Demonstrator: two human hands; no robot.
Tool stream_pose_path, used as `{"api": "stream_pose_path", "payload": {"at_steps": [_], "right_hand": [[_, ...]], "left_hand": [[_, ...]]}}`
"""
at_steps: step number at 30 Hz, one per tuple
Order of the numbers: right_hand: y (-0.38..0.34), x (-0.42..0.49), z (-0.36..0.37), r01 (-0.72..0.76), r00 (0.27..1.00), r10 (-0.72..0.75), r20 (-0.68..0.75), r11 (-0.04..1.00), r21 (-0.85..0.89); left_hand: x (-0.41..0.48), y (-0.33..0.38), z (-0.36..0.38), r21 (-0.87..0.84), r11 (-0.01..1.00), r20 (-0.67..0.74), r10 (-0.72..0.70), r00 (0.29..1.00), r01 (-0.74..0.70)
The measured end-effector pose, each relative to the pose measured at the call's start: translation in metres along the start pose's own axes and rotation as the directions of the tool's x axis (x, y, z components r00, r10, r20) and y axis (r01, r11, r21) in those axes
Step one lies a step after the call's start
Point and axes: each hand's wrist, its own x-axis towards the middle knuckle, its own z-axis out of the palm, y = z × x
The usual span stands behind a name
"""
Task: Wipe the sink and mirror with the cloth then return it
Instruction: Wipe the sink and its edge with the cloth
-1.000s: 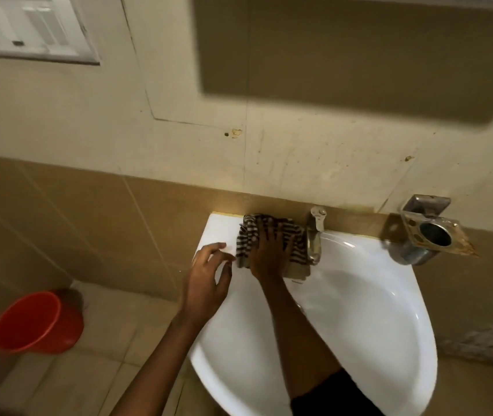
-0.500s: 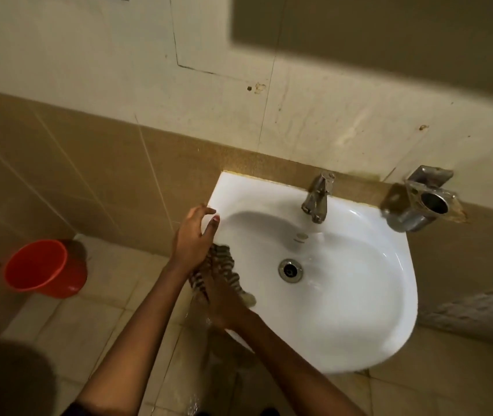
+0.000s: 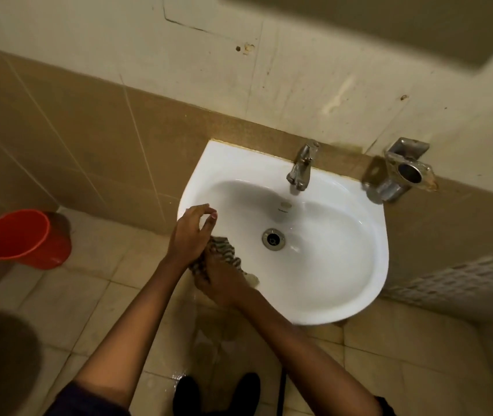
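sink: white ceramic wall-mounted basin [image 3: 344, 265], rounded front, metal drain [image 3: 273, 239] sitting in the middle of the bowl

cloth: dark-and-light striped rag [image 3: 224, 256], bunched up on the sink's front-left rim. its long axis runs diagonally, from up near the left hand down toward the front edge of the rim, and a pale corner pokes out at the lower right end

right hand [image 3: 219, 283]: pressed down on top of the cloth, fingers curled into the fabric, so it's gripping it

left hand [image 3: 189, 235]: on the left rim, touching the cloth's upper end. thumb and fingers loosely curved, not clenched on anything as far as i can see

tap: dull chrome faucet [image 3: 300, 168] at the back, spout pointing into the bowl

holder: rusty metal wall holder [image 3: 401, 172], just right of the tap

bucket: orange plastic bucket [image 3: 26, 238] on the tiled floor, well off to the left
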Motion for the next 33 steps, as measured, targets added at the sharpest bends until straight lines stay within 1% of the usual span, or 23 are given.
{"api": "stream_pose_path", "payload": {"at_steps": [1,3,4,6,7,9,10,12,14,16,18,19,21,23,25,26,28,29,30,31,33], "right_hand": [[0.009,-0.027,-0.005,0.009,1.0,-0.009,0.001,0.999,-0.049],[0.041,-0.084,-0.021,0.003,0.999,0.006,0.041,0.977,-0.212],[0.061,-0.108,-0.031,-0.013,0.998,0.03,0.052,0.953,-0.302],[0.095,-0.131,-0.044,0.055,0.998,-0.031,0.058,0.878,-0.475],[0.1,-0.132,-0.048,0.074,0.995,-0.025,0.1,0.85,-0.521],[0.09,-0.121,-0.046,0.07,0.986,0.022,0.167,0.85,-0.522],[0.082,-0.112,-0.042,0.061,0.984,0.029,0.174,0.87,-0.49],[0.067,-0.095,-0.03,0.034,0.991,0.023,0.134,0.912,-0.409],[0.062,-0.088,-0.022,0.012,0.995,0.026,0.096,0.925,-0.38],[0.069,-0.098,-0.024,0.041,0.995,-0.003,0.102,0.929,-0.368],[0.091,-0.122,-0.046,0.076,0.991,-0.027,0.132,0.922,-0.379],[0.106,-0.136,-0.063,0.063,0.987,-0.002,0.158,0.922,-0.383],[0.144,-0.16,-0.105,0.006,0.975,0.089,0.202,0.904,-0.427],[0.179,-0.168,-0.15,-0.04,0.956,0.178,0.231,0.864,-0.501],[0.212,-0.152,-0.184,-0.022,0.93,0.239,0.28,0.795,-0.607],[0.228,-0.137,-0.196,0.038,0.929,0.226,0.294,0.731,-0.681],[0.251,-0.095,-0.21,0.17,0.932,0.182,0.313,0.545,-0.821],[0.254,-0.074,-0.215,0.205,0.922,0.21,0.325,0.446,-0.871],[0.26,-0.05,-0.213,0.268,0.914,0.203,0.35,0.344,-0.9],[0.261,-0.029,-0.209,0.326,0.893,0.22,0.393,0.286,-0.901],[0.258,0.005,-0.194,0.451,0.843,0.198,0.499,0.244,-0.859]], "left_hand": [[-0.002,0.005,0.005,0.01,1.0,0.021,0.012,1.0,-0.013],[-0.008,0.011,0.015,0.052,0.997,0.121,0.056,0.991,-0.063],[-0.012,0.014,0.019,0.071,0.993,0.174,0.08,0.981,-0.094],[-0.022,0.014,0.027,0.105,0.986,0.24,0.102,0.965,-0.131],[-0.027,0.014,0.03,0.133,0.981,0.246,0.109,0.963,-0.145],[-0.035,0.015,0.031,0.196,0.964,0.219,0.137,0.966,-0.181],[-0.036,0.016,0.032,0.198,0.961,0.202,0.154,0.967,-0.195],[-0.033,0.019,0.029,0.17,0.965,0.19,0.169,0.967,-0.202],[-0.033,0.024,0.027,0.185,0.964,0.202,0.152,0.968,-0.19],[-0.034,0.028,0.027,0.221,0.958,0.227,0.134,0.965,-0.185],[-0.035,0.029,0.027,0.241,0.954,0.234,0.122,0.965,-0.179],[-0.035,0.029,0.027,0.25,0.953,0.233,0.114,0.966,-0.173],[-0.033,0.026,0.028,0.257,0.954,0.22,0.1,0.97,-0.156],[-0.032,0.025,0.027,0.268,0.952,0.206,0.096,0.974,-0.151],[-0.034,0.027,0.027,0.285,0.947,0.201,0.094,0.975,-0.15],[-0.034,0.028,0.028,0.285,0.947,0.195,0.093,0.976,-0.147],[-0.033,0.028,0.028,0.278,0.954,0.178,0.068,0.982,-0.117],[-0.033,0.027,0.029,0.273,0.957,0.162,0.06,0.985,-0.103],[-0.033,0.025,0.031,0.275,0.957,0.146,0.056,0.988,-0.095],[-0.031,0.023,0.032,0.285,0.955,0.14,0.049,0.989,-0.088],[-0.03,0.02,0.035,0.311,0.948,0.149,0.023,0.989,-0.069]]}}
